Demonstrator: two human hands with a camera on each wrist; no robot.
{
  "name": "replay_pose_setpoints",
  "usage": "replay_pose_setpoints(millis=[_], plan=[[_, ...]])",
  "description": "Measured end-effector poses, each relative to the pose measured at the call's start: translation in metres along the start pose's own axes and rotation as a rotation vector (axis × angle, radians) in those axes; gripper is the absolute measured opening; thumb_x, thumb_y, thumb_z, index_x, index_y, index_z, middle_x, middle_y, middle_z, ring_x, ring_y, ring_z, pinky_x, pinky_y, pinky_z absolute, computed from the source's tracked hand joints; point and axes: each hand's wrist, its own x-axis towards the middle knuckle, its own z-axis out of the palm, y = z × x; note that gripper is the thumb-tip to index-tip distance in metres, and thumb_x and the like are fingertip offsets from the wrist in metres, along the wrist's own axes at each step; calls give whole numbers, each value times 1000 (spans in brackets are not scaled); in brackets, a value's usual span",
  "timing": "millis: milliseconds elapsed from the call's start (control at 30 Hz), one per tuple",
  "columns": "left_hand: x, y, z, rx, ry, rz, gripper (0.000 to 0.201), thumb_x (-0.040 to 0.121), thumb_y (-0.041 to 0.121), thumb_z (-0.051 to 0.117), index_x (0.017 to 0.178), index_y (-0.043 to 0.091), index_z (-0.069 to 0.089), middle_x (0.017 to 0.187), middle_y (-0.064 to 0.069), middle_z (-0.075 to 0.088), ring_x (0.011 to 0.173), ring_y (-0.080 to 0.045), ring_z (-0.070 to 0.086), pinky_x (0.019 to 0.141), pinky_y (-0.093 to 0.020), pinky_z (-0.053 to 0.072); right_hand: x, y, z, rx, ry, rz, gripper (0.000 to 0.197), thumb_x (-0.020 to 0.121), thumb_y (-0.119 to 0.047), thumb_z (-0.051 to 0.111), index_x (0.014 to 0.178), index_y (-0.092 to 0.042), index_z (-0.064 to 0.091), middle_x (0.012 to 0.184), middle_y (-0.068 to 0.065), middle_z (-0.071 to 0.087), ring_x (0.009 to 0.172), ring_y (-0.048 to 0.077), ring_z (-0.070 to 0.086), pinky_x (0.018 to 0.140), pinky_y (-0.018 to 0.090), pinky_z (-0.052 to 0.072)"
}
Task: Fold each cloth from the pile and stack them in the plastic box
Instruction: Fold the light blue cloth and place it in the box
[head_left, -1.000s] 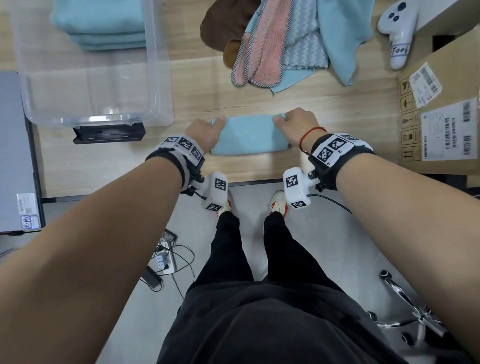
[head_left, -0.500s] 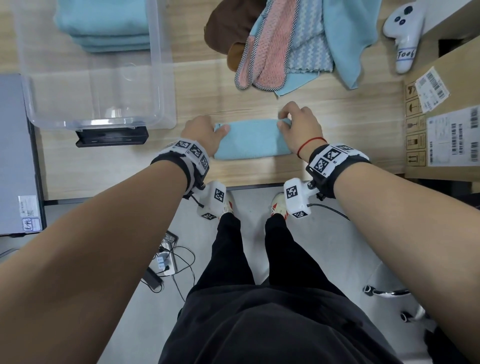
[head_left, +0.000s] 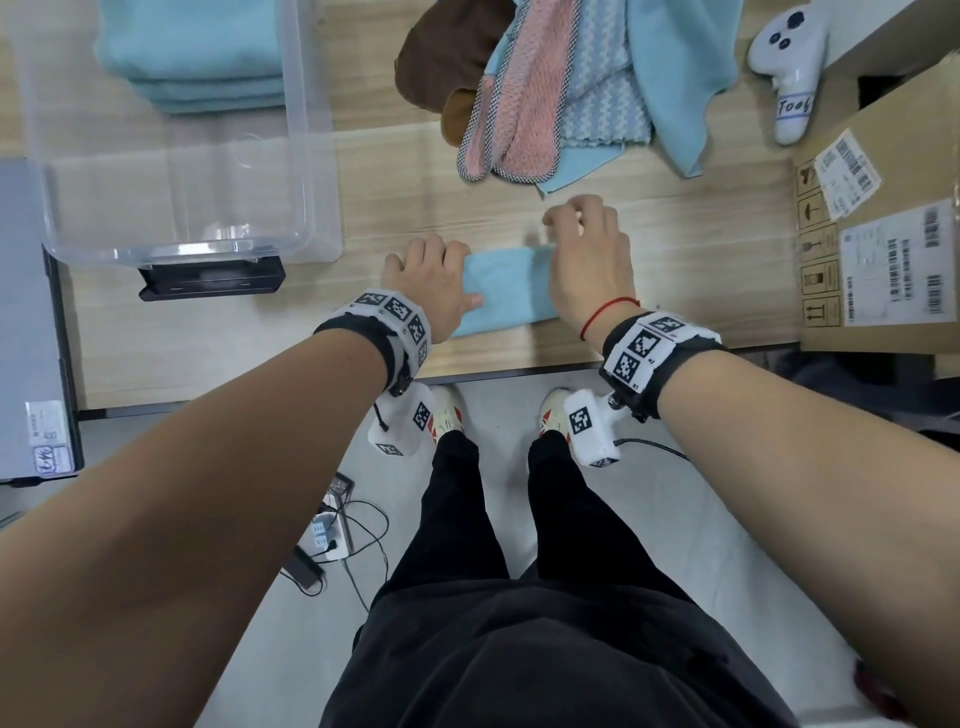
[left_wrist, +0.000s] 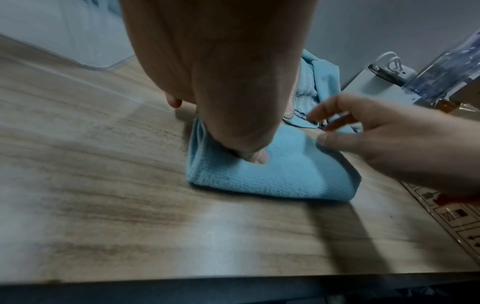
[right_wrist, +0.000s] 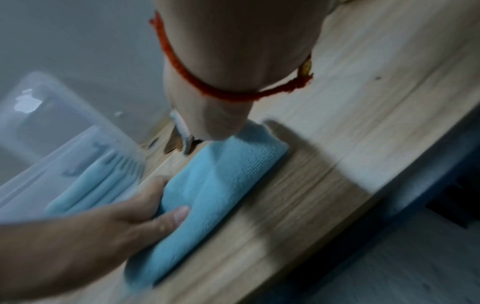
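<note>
A folded light blue cloth (head_left: 506, 293) lies near the table's front edge. My left hand (head_left: 431, 280) grips its left end, thumb on top and fingers round the edge; the right wrist view shows this left hand (right_wrist: 116, 222) on the cloth (right_wrist: 215, 185). My right hand (head_left: 587, 254) hovers over the cloth's right end with loosely curled fingers and nothing pinched, as the left wrist view shows of that right hand (left_wrist: 389, 144) above the cloth (left_wrist: 285, 174). At the back left stands the clear plastic box (head_left: 306, 156), holding a stack of folded blue cloths (head_left: 197, 62).
The pile of unfolded cloths (head_left: 545, 93), brown, pink and blue, lies at the back centre. A white controller (head_left: 789, 67) and a cardboard box (head_left: 883, 234) are on the right. A black block (head_left: 208, 275) sits by the plastic box, a grey device (head_left: 26, 312) at the left edge.
My right hand has let go of the cloth's right end and its fingers have risen toward the far side. My left hand has closed further over the left end.
</note>
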Motion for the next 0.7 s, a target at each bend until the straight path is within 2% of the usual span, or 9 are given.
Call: replay_pose_setpoints(millis=[67,133,200,267,367,433,500,567,700], plan=[[-1,1,0,9,10,-8,64,90,58,46,134,13,36,129,-13,43,113,-30,42,87,-44,37,-6,-10,1,-57,12,-166,49,81,-16,50,130,-15,49,142,9,43,131,30,40,104,45,34],[-2,5,-2,7,6,-17,63,90,56,48,134,12,36,128,-13,44,113,-30,43,88,-45,37,-18,-14,11,-160,-157,-250,57,95,-37,40,147,-15,32,158,5,25,146,25,19,117,50,14],[-2,6,-5,6,-10,-13,62,90,53,51,134,13,35,127,-13,45,113,-30,43,89,-45,37,-27,-6,24,-223,-328,-208,69,99,-51,26,155,-15,9,163,1,3,150,21,-1,119,54,1],[-1,9,-7,-2,-25,-4,60,89,50,55,133,14,36,125,-11,47,113,-29,44,89,-44,37,-32,7,29,-215,-368,-160,70,100,-54,20,155,-17,-3,163,-2,-6,150,18,-9,118,54,-2],[-2,16,-10,-36,-55,0,57,88,46,59,130,15,36,122,-9,49,111,-28,44,89,-42,36,-35,20,23,-193,-371,-147,69,100,-49,25,155,-16,-1,163,0,-2,150,21,-2,119,53,3],[-2,21,-13,-30,-88,-1,56,87,45,60,129,16,36,122,-8,49,113,-29,43,89,-42,36,-37,25,18,-201,-326,-165,69,98,-46,38,154,-14,13,158,6,18,144,29,18,116,50,18],[-4,28,-16,21,-133,7,56,87,45,60,128,14,38,123,-9,48,115,-29,40,90,-42,36,-42,28,12,-227,-284,-163,67,94,-46,48,149,-16,24,143,9,36,126,31,36,102,46,34],[-7,36,-18,73,-179,23,54,86,45,61,125,13,42,124,-10,45,115,-29,39,90,-43,35,-47,31,10,-205,-294,-138,61,93,-43,52,145,-20,29,131,10,42,115,30,41,90,43,38],[-12,49,-19,82,-221,57,40,87,34,61,119,14,47,122,-9,47,114,-28,40,90,-42,35,-52,35,8,-80,-391,-72,50,92,-37,58,132,-13,41,126,12,41,113,31,42,88,42,41]])
